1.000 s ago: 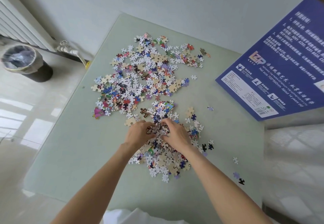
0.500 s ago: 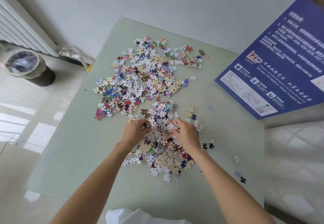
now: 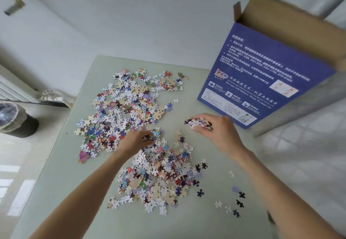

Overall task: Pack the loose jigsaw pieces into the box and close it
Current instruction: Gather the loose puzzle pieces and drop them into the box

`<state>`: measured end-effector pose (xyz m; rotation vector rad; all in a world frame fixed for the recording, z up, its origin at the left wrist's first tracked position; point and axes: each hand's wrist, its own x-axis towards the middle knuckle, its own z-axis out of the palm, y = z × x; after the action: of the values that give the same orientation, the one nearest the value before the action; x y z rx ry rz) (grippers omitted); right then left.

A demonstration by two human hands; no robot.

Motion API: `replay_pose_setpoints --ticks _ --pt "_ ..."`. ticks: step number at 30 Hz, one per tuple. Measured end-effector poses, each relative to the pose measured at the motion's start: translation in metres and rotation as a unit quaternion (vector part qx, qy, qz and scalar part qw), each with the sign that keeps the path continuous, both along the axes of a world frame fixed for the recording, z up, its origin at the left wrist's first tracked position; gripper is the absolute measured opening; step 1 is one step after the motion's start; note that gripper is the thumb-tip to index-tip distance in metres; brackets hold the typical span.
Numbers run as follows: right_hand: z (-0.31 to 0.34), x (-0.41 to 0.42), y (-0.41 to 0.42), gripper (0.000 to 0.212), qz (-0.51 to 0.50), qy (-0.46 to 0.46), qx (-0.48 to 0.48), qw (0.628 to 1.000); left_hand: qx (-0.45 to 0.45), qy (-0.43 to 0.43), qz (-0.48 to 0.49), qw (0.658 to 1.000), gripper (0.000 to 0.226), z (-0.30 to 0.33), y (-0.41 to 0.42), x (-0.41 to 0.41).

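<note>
Loose jigsaw pieces lie in two heaps on a pale green table [image 3: 56, 192]: a far heap [image 3: 129, 107] and a near heap [image 3: 159, 179]. A tall blue box [image 3: 262, 74] stands at the table's right edge, its brown flaps open at the top. My right hand [image 3: 215, 128] grips a handful of pieces [image 3: 197, 122] above the table, left of the box's lower corner. My left hand [image 3: 137, 139] is curled round a few pieces between the two heaps.
Several stray pieces [image 3: 236, 201] lie near the table's right front. A bin [image 3: 13, 119] with a plastic liner stands on the floor at the left, beside a radiator [image 3: 15, 91]. A white wall runs behind the table.
My right hand has lifted away from the near heap with a handful of pieces and moved right, toward the box. My left hand stayed at the heap. The view tilted up, showing the box's open top.
</note>
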<state>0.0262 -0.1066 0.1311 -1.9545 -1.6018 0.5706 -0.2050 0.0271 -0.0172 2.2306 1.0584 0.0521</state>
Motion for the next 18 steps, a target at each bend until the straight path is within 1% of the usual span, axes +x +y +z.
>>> replay_pose_setpoints --ticks 2,4,6,10,12,14,16,18 --pt "0.035 0.03 0.006 0.023 -0.032 -0.017 0.07 0.997 0.017 -0.001 -0.042 0.999 0.025 0.014 0.017 0.026" --pt "0.064 0.061 0.013 0.022 -0.065 -0.051 0.125 0.989 0.044 -0.03 -0.061 0.997 0.026 0.039 0.033 0.056" --pt "0.09 0.096 0.02 0.021 -0.102 -0.1 0.177 0.974 0.068 -0.073 -0.075 0.992 0.028 0.072 0.048 0.093" --pt "0.121 0.158 0.039 0.021 -0.162 -0.175 0.249 0.939 0.113 -0.181 -0.063 0.975 0.028 0.148 0.067 0.156" --pt "0.122 0.182 0.049 0.02 -0.183 -0.188 0.251 0.932 0.14 -0.24 -0.064 0.958 0.026 0.186 0.072 0.181" --pt "0.119 0.202 0.055 0.02 -0.192 -0.194 0.23 0.934 0.172 -0.295 -0.066 0.938 0.028 0.222 0.074 0.208" --pt "0.111 0.215 0.058 0.02 -0.189 -0.209 0.204 0.938 0.188 -0.358 -0.066 0.912 0.03 0.253 0.076 0.232" --pt "0.105 0.221 0.059 0.018 -0.188 -0.228 0.191 0.936 0.217 -0.401 -0.078 0.886 0.03 0.275 0.077 0.255"
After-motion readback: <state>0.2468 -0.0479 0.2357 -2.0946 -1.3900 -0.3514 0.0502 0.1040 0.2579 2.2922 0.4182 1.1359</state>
